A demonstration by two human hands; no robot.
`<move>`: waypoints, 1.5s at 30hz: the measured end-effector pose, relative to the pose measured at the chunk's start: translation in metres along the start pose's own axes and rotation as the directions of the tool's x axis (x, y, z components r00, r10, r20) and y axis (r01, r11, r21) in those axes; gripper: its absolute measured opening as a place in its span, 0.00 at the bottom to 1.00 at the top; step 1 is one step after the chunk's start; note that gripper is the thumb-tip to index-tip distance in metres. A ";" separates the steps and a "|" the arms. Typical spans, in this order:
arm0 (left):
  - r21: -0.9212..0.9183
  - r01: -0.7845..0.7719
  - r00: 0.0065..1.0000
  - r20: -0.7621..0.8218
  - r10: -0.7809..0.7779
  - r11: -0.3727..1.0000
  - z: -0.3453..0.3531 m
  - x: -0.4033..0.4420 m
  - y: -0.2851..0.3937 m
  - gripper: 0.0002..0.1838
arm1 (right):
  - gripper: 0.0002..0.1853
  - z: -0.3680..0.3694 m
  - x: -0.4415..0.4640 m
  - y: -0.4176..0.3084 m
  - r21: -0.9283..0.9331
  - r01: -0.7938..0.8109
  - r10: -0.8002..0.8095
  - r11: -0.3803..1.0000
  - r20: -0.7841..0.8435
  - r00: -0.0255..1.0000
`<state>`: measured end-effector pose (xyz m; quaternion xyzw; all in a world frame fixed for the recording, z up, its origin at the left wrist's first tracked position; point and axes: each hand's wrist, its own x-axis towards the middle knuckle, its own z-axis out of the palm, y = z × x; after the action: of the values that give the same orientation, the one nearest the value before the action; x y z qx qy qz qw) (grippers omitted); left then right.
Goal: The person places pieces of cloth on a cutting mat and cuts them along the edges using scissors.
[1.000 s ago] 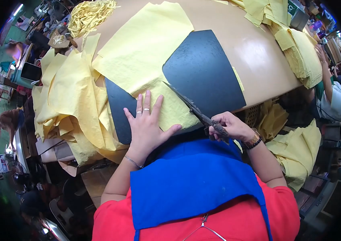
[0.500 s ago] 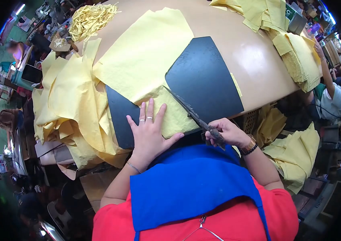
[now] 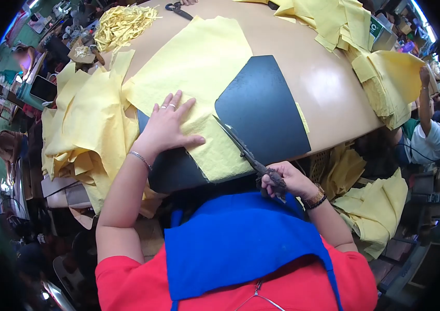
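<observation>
A large yellow cloth sheet (image 3: 204, 57) lies over a dark flat board (image 3: 266, 109) on the table, its near part reaching the table's front edge. My left hand (image 3: 171, 122) rests flat on the cloth, fingers spread, with nothing held. My right hand (image 3: 285, 179) is closed around the handles of dark scissors (image 3: 242, 146) at the cloth's right near edge. The scissor blades point away and to the left, alongside that edge. Whether the blades are parted is hard to make out.
Crumpled yellow cloth (image 3: 85, 119) is heaped on the left. Yellow strips (image 3: 124, 26) and other scissors (image 3: 178, 10) lie at the far side. A co-worker (image 3: 427, 135) on the right holds up a sheet from a yellow stack (image 3: 386, 88). More cloth (image 3: 375, 207) hangs low right.
My left hand has slid away and left over the cloth, whose near fold now lies flatter. My right hand stays on the scissors. The co-worker's sheet has been lifted.
</observation>
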<state>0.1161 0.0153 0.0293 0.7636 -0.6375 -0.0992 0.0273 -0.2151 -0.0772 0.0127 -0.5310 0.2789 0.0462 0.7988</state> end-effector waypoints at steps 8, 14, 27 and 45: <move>-0.013 0.033 0.998 -0.046 -0.034 0.999 0.009 -0.008 0.006 0.58 | 0.13 0.007 0.007 0.003 0.062 0.023 -0.021 0.998 -0.029 0.999; -0.035 0.082 0.994 -0.063 -0.084 0.996 0.010 -0.015 0.014 0.58 | 0.14 0.002 0.001 0.007 0.067 0.003 -0.002 0.998 -0.011 1.000; -0.025 0.084 0.993 -0.080 -0.086 0.996 0.014 -0.019 0.026 0.58 | 0.14 -0.010 0.004 0.011 0.095 0.037 -0.043 0.995 0.065 0.997; -0.031 0.121 0.988 -0.094 -0.124 0.992 0.020 -0.023 0.040 0.59 | 0.14 -0.003 0.005 0.016 0.164 0.031 -0.029 0.986 -0.016 0.999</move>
<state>0.0697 0.0321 0.0195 0.8048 -0.5860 -0.0717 0.0611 -0.2177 -0.0738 -0.0037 -0.4678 0.2791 0.0075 0.8386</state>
